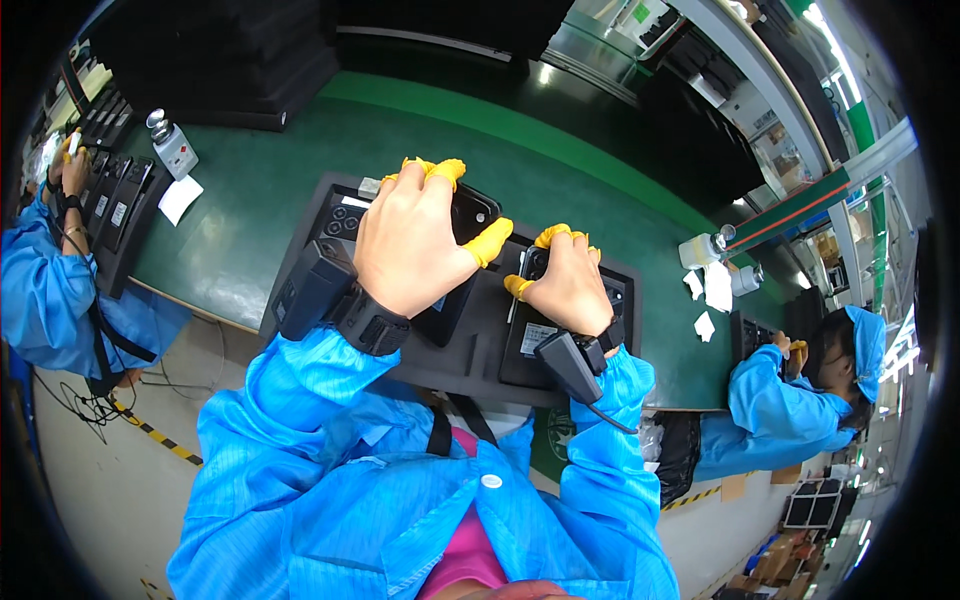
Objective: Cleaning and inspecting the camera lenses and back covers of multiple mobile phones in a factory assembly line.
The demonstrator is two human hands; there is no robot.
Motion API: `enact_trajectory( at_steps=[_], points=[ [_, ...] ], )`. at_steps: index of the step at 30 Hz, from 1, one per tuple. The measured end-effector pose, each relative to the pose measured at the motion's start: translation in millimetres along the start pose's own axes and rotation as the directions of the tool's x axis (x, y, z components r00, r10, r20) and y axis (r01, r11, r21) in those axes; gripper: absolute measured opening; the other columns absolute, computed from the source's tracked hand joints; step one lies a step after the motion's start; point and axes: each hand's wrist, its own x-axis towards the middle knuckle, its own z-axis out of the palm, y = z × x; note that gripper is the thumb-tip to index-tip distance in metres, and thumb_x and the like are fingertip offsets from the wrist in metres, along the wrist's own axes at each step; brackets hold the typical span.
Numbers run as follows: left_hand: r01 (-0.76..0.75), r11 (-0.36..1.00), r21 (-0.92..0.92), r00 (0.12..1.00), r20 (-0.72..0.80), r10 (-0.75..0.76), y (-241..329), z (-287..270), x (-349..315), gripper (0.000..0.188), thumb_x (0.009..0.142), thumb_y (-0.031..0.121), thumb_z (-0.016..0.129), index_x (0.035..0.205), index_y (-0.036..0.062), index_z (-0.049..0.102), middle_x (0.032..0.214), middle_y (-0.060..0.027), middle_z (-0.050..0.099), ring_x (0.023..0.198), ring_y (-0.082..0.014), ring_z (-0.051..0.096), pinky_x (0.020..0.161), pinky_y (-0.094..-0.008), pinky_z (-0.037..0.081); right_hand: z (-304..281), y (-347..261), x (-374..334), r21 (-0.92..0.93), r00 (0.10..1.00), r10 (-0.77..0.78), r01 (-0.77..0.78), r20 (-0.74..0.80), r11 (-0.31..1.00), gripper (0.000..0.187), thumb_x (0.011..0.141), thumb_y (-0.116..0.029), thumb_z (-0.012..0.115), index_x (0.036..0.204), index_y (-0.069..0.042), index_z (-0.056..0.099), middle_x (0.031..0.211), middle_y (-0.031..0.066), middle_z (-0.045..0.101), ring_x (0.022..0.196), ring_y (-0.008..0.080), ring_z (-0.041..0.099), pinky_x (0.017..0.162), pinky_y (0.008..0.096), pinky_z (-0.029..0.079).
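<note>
- Two hands wearing yellow finger cots work over a black tray (478,352) in the head view, which looks down on a green desk (250,190).
- The left hand (415,235) arches over a dark smartphone (475,207) in the left half of the tray; its thumb is at the phone's right side and its other fingers reach across toward the far end. Whether these fingers grasp the phone or merely rest on it, I cannot tell.
- Just left of that hand, another phone with several camera lenses (343,220) lies in the tray.
- The right hand (570,285) bends around the far end of a black phone with a lens cluster (537,262), in the right half of the tray. Its thumb is on the left and its fingers curl beyond; how firmly they close is hidden.
- Both wrists carry black strapped devices, below blue sleeves.
- On the desk to the left stand a white bottle with a metal cap (176,150) and, beside it, a white paper sheet (180,200).
- To the right are a white bottle (700,251) and paper pieces (718,288).
- Co-workers in blue gowns sit at either side, the left one's hands near a phone tray.
</note>
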Motion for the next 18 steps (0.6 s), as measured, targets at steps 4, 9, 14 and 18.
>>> enact_trajectory(
  at_steps=[4, 9, 14, 18],
  points=[
    [-0.004, 1.0, 0.016, 1.0, -0.023, 0.004, -2, -1, -2, 0.056, 0.075, 0.033, 0.081, 0.113, -0.0041, 0.064, 0.098, -0.0215, 0.065, 0.088, -0.0348, 0.066, 0.078, -0.0405, 0.054, -11, -4, -1, 0.023, 1.0, -0.002, 0.002, 0.017, 1.0, 0.069, 0.07, -0.037, 0.085, 0.116, 0.005, 0.057, 0.112, 0.0259, 0.057, 0.111, 0.0421, 0.052, 0.099, 0.0459, 0.041],
    [0.022, 1.0, -0.017, 1.0, -0.004, -0.022, -3, -2, -1, 0.056, 0.076, 0.034, 0.081, 0.115, -0.0035, 0.064, 0.098, -0.022, 0.065, 0.088, -0.0351, 0.066, 0.078, -0.0415, 0.054, -20, -5, -2, 0.037, 0.998, -0.061, 0.062, -0.015, 0.997, 0.061, 0.071, -0.041, 0.085, 0.108, 0.004, 0.065, 0.102, 0.0247, 0.063, 0.101, 0.0401, 0.059, 0.092, 0.0454, 0.046],
    [0.016, 1.0, -0.023, 1.0, -0.003, -0.016, -4, 0, 0, 0.057, 0.076, 0.034, 0.08, 0.115, -0.0039, 0.064, 0.099, -0.0215, 0.065, 0.088, -0.035, 0.066, 0.077, -0.0415, 0.054, -28, 1, 7, 0.027, 0.991, -0.133, 0.133, 0.015, 0.991, 0.047, 0.077, -0.041, 0.08, 0.097, 0.001, 0.073, 0.09, 0.0254, 0.068, 0.089, 0.0394, 0.066, 0.082, 0.0451, 0.052],
    [0.026, 1.0, -0.007, 1.0, 0.004, -0.026, -6, 0, 0, 0.058, 0.077, 0.035, 0.08, 0.115, -0.0046, 0.063, 0.1, -0.0218, 0.064, 0.09, -0.0357, 0.065, 0.078, -0.0415, 0.054, -36, 2, 14, 0.153, 0.989, -0.126, 0.112, 0.083, 0.982, 0.04, 0.088, -0.036, 0.068, 0.099, 0.002, 0.074, 0.091, 0.0238, 0.071, 0.085, 0.0403, 0.067, 0.081, 0.0428, 0.053]
  ],
)
